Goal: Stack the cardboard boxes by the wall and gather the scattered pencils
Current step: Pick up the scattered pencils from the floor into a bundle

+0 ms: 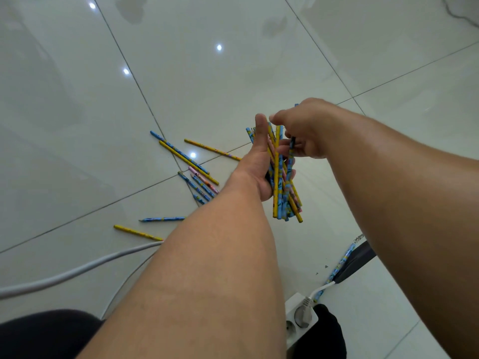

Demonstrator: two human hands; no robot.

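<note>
Your left grip is wrapped round the bundle of pencils, thumb up one side and fingers curled behind, holding them near upright above the floor. Your right grip is curled in at the top of that bundle and looks to be pinching the upper ends, though I can't tell exactly how many it has.

Handling-wise, these are light, stiff and thin, with glossy printed barrels, so I'd guess they slide against each other easily. The bundle is already fanned out at the bottom, with tips at different heights. Squeeze round the middle, not the ends, or the loose ones will probably slip out the bottom.

Plenty left to gather:
- a crossed pile just left of your left wrist
- a lone yellow pencil beyond it
- a blue pencil and another yellow one nearer you, the yellow one's end just beside the white cable
- a blue patterned pencil off to the right, near the power strip

For the floor ones, pinch at mid-barrel; flat on smooth tile, they'll likely roll away from a fingertip.

Containers: none in view. No cup, tray or cardboard box shows, so nothing here says where the bundle ends up.
</note>
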